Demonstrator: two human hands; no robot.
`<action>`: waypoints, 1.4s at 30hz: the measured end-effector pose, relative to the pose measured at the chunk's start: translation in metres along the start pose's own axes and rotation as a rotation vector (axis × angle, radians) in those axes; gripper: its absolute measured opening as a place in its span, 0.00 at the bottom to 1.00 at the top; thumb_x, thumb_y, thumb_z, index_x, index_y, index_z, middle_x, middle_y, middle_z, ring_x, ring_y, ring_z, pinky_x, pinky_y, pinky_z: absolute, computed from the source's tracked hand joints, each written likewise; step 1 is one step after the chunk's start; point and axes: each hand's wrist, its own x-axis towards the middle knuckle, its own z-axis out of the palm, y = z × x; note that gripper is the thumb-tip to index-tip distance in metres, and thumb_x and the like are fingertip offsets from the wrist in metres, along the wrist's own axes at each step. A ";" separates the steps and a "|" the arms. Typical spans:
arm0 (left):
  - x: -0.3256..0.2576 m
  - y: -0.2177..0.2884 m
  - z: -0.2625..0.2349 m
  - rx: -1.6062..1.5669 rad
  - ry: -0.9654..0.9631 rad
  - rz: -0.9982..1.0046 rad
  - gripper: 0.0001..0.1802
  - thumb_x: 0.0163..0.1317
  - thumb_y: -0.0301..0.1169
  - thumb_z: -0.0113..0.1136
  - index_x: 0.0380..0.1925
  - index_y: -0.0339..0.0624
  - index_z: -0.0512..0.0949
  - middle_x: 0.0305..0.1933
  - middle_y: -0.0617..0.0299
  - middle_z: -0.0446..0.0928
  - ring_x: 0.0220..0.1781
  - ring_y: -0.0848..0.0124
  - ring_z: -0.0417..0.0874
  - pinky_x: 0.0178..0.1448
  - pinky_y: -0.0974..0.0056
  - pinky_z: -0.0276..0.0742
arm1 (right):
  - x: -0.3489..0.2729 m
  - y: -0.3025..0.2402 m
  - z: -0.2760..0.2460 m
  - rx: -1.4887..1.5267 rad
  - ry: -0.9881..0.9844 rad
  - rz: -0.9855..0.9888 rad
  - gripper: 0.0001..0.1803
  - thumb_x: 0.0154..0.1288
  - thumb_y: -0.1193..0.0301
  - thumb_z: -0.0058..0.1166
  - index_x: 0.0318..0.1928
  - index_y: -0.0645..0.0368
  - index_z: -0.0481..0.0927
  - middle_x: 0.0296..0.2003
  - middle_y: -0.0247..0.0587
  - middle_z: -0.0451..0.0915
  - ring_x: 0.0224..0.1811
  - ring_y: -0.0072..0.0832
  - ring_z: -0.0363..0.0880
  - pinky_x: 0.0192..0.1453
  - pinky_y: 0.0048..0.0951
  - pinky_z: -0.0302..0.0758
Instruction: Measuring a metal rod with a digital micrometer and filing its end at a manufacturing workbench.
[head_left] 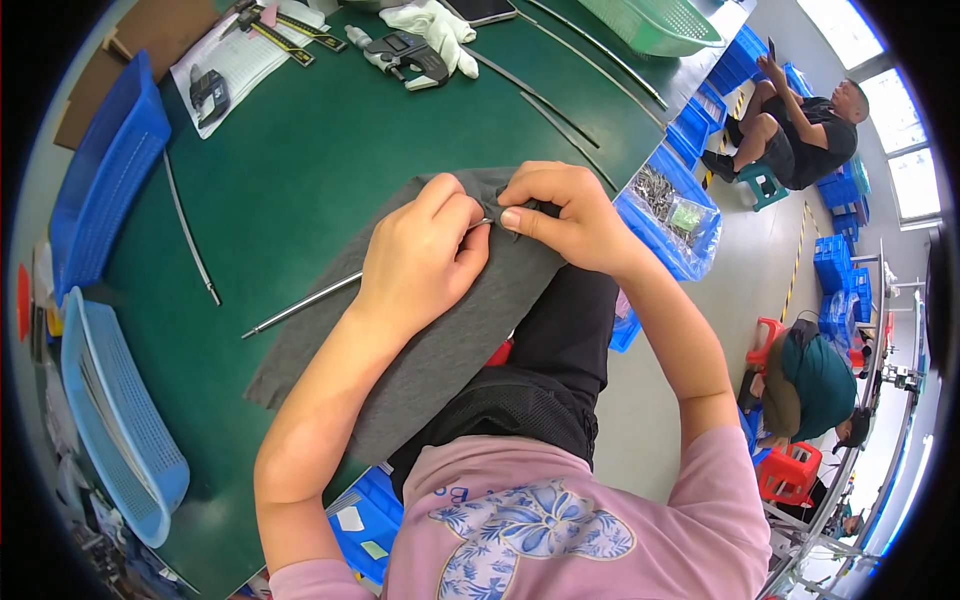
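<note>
My left hand is closed round a thin metal rod, whose stepped end sticks out to the left over the green table. The rod's other end shows between my hands and runs into a fold of dark grey cloth. Thumb and fingers of my right hand pinch that bunched cloth at the rod's end. The rest of the cloth spreads over the table's edge and toward my lap. What lies inside the fold is hidden.
Blue baskets and a light blue basket with rods stand at the left. A micrometer, white glove and calipers lie far back. Several rods lie right of them. Beyond the edge is a blue bin; two people sit farther off.
</note>
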 end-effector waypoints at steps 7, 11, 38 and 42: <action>0.001 0.002 0.004 -0.024 0.013 -0.001 0.08 0.47 0.22 0.62 0.23 0.38 0.72 0.28 0.59 0.69 0.22 0.59 0.76 0.26 0.59 0.71 | 0.003 0.000 -0.003 0.300 0.161 0.323 0.09 0.65 0.71 0.53 0.36 0.66 0.79 0.27 0.26 0.74 0.33 0.13 0.68 0.38 0.19 0.67; 0.000 -0.002 -0.001 -0.029 0.027 -0.064 0.08 0.46 0.22 0.62 0.22 0.39 0.71 0.27 0.59 0.69 0.22 0.59 0.76 0.26 0.59 0.71 | -0.001 -0.004 -0.003 0.192 0.026 0.243 0.10 0.62 0.72 0.57 0.38 0.67 0.78 0.31 0.29 0.77 0.36 0.16 0.72 0.43 0.21 0.70; 0.008 -0.002 -0.005 -0.026 0.066 0.017 0.07 0.45 0.21 0.63 0.20 0.38 0.73 0.26 0.61 0.70 0.21 0.63 0.75 0.25 0.61 0.71 | 0.018 -0.012 -0.003 0.146 0.115 0.428 0.10 0.56 0.71 0.56 0.26 0.67 0.78 0.20 0.25 0.72 0.21 0.11 0.64 0.22 0.19 0.58; 0.007 -0.004 -0.003 -0.041 0.083 0.027 0.07 0.45 0.21 0.63 0.20 0.38 0.73 0.26 0.61 0.70 0.21 0.63 0.75 0.25 0.62 0.71 | 0.010 -0.007 -0.009 0.250 0.004 0.398 0.10 0.56 0.73 0.59 0.23 0.65 0.73 0.19 0.23 0.69 0.23 0.11 0.63 0.24 0.17 0.59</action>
